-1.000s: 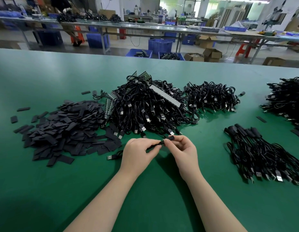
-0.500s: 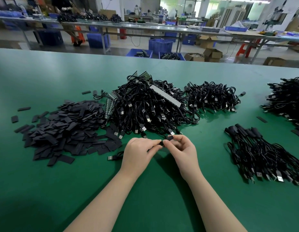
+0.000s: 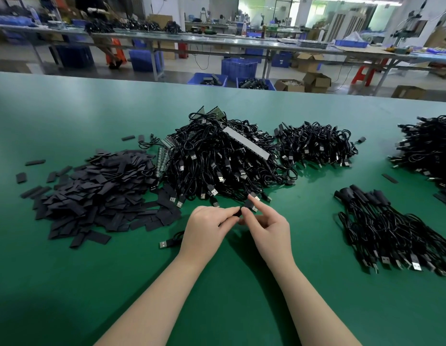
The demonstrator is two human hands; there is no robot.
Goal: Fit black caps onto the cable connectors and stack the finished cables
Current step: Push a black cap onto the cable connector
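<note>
Beyond the hands, cable heap.

A small black cap sits pinched at a cable connector, just in front of the big tangled heap of black cables. Loose flat black caps lie piled to its left; the finished cables lie stacked at right, capped ends together
</note>
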